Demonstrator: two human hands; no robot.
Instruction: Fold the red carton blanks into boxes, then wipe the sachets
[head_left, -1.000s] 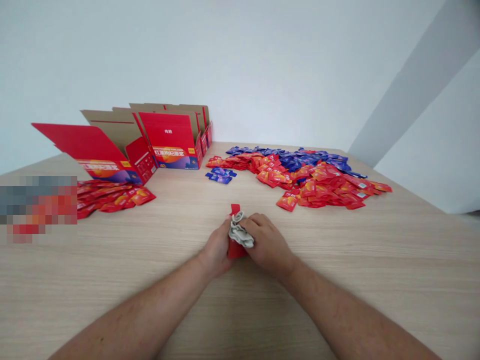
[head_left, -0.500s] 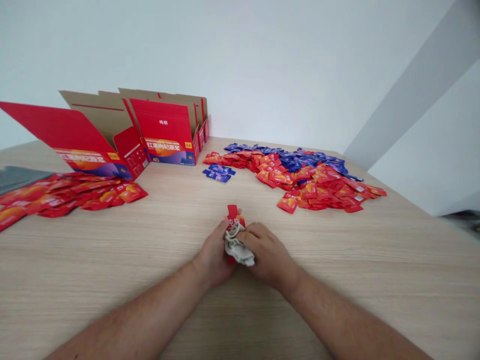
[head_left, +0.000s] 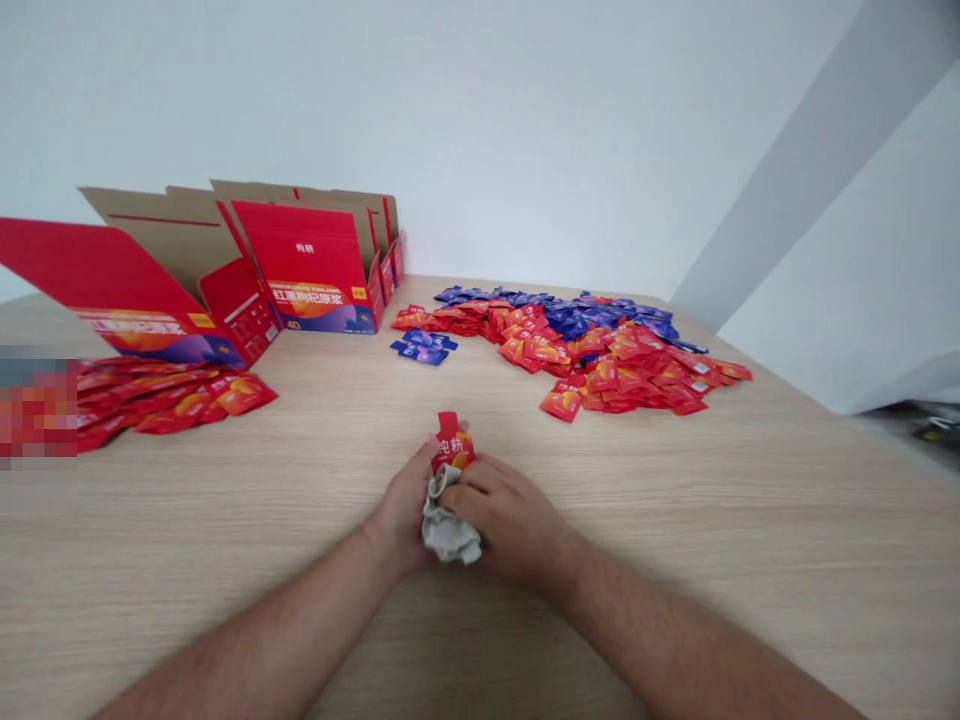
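Note:
My left hand (head_left: 405,515) is closed round a small red sachet (head_left: 451,443) with white lettering and an orange patch, held upright above the table. My right hand (head_left: 510,515) grips a crumpled pale grey cloth (head_left: 450,530) and presses it against the lower part of the sachet. The cloth and my fingers hide that lower part. Beyond my hands lie a few blue sachets (head_left: 424,346) in a small group.
Open red cardboard boxes (head_left: 300,262) stand at the back left. Red sachets (head_left: 187,400) are heaped at the left. Another pile of red sachets (head_left: 637,375) lies at the right, with blue sachets (head_left: 607,318) behind it. A pale wall closes off the wooden table (head_left: 720,530).
The cloth in my right hand has slid down the sachet, so more of its red front and lettering shows. The view has swung slightly to the right.

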